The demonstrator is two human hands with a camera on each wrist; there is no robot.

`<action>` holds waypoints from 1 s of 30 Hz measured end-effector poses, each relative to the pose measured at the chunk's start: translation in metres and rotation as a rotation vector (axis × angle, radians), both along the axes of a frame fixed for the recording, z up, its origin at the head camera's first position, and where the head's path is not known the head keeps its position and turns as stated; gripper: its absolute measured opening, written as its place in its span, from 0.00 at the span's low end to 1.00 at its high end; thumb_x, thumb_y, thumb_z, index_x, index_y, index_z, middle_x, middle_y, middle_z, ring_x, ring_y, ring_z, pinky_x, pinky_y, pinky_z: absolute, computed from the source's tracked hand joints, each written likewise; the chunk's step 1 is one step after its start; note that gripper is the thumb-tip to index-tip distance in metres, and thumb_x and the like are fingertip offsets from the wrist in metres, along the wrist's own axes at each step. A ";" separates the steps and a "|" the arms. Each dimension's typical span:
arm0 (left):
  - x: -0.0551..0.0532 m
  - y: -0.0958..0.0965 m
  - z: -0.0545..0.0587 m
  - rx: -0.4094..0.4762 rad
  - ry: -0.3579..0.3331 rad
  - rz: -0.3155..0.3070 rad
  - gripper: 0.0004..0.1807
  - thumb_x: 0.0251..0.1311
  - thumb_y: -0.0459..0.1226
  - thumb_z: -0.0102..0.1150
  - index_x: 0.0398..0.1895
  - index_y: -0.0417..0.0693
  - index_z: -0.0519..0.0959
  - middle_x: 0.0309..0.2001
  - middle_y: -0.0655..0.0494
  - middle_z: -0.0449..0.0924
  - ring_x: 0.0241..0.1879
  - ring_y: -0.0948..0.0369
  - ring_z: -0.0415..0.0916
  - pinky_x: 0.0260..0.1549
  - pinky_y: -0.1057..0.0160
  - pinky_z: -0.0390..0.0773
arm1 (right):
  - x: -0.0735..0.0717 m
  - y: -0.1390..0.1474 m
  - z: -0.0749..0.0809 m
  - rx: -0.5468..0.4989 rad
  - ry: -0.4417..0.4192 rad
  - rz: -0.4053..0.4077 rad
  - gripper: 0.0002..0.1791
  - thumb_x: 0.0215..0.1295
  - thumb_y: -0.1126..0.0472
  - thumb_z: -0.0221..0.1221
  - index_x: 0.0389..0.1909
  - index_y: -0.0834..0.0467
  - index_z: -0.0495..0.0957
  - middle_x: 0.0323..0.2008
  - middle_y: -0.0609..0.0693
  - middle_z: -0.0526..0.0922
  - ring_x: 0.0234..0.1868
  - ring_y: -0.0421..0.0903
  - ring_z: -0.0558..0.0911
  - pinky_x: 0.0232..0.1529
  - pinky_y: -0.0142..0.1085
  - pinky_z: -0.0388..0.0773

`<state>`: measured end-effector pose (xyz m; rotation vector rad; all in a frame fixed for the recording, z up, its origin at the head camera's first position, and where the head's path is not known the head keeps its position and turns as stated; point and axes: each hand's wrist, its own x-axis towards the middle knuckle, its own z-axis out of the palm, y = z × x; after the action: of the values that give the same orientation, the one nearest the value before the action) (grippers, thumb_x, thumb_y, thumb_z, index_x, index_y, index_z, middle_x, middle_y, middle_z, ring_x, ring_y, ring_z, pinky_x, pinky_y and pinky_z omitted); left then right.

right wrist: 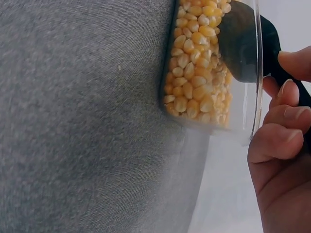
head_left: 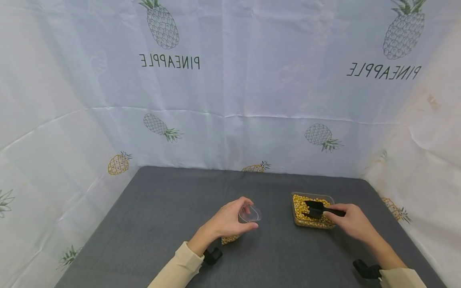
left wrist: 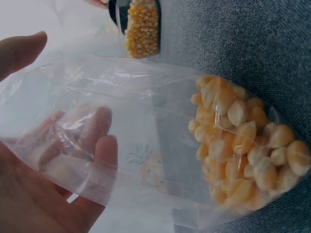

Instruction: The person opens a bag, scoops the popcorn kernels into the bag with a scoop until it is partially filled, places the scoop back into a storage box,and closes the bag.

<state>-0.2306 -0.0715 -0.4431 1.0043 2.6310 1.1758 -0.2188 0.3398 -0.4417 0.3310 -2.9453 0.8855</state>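
My left hand (head_left: 228, 218) holds a clear plastic bag (left wrist: 146, 97) near its mouth, fingers and thumb curved around the opening. Corn kernels (left wrist: 243, 145) fill the bottom of this bag, which stands close at the table surface. Over to the right, a clear rectangular container (right wrist: 259, 63) holds more yellow kernels (right wrist: 192, 73). My right hand (head_left: 353, 224) grips the handle of a black scoop (head_left: 316, 209) between thumb and fingers. The scoop's head lies inside the container, against the corn. In the head view, my left hand and wrist partly hide the bag's kernels.
A dark grey cloth-covered table (head_left: 173, 204) lies under everything. White curtains (head_left: 259, 88) with pineapple prints hang behind it and along both sides. The container sits near the table's right side, and a black wrist strap (head_left: 366, 269) shows on my right arm.
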 end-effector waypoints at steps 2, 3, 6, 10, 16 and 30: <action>0.000 0.000 0.000 -0.005 0.001 0.002 0.33 0.63 0.55 0.66 0.64 0.46 0.73 0.47 0.51 0.80 0.38 0.71 0.75 0.36 0.67 0.78 | -0.002 -0.001 0.000 0.004 0.007 0.004 0.21 0.71 0.52 0.63 0.52 0.67 0.84 0.49 0.68 0.84 0.49 0.67 0.82 0.36 0.51 0.79; 0.000 0.000 0.000 -0.007 0.002 0.004 0.33 0.63 0.55 0.66 0.64 0.46 0.73 0.47 0.51 0.80 0.38 0.71 0.75 0.36 0.67 0.78 | -0.002 -0.002 0.000 0.006 0.012 0.005 0.21 0.71 0.52 0.63 0.51 0.67 0.84 0.49 0.68 0.84 0.49 0.67 0.82 0.37 0.52 0.80; 0.000 0.000 0.001 -0.008 0.004 0.007 0.33 0.63 0.55 0.66 0.64 0.46 0.73 0.47 0.51 0.80 0.38 0.71 0.75 0.37 0.67 0.78 | -0.002 -0.003 -0.001 0.000 0.023 0.004 0.21 0.71 0.53 0.63 0.51 0.68 0.84 0.49 0.69 0.84 0.50 0.69 0.81 0.42 0.58 0.80; 0.000 0.000 0.000 -0.007 0.003 0.011 0.34 0.63 0.55 0.66 0.64 0.46 0.73 0.47 0.51 0.80 0.38 0.70 0.75 0.37 0.67 0.78 | 0.001 -0.005 -0.005 -0.020 0.032 -0.010 0.22 0.71 0.53 0.63 0.52 0.70 0.83 0.51 0.70 0.83 0.52 0.71 0.80 0.44 0.61 0.79; 0.000 0.000 -0.001 -0.006 0.001 0.011 0.34 0.62 0.55 0.67 0.64 0.46 0.73 0.47 0.51 0.80 0.39 0.70 0.75 0.37 0.67 0.78 | 0.006 -0.003 -0.012 -0.076 0.026 -0.057 0.26 0.72 0.52 0.62 0.56 0.72 0.80 0.53 0.71 0.81 0.53 0.72 0.79 0.45 0.61 0.79; 0.000 0.000 -0.001 0.000 0.005 0.007 0.34 0.63 0.54 0.67 0.64 0.45 0.73 0.47 0.50 0.80 0.37 0.71 0.75 0.36 0.67 0.78 | 0.016 0.001 -0.015 -0.221 0.025 -0.122 0.26 0.74 0.52 0.61 0.59 0.71 0.78 0.56 0.73 0.79 0.57 0.73 0.76 0.46 0.60 0.79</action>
<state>-0.2307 -0.0717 -0.4437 0.9998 2.6402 1.1762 -0.2032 0.3408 -0.4571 0.1480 -2.7732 1.1642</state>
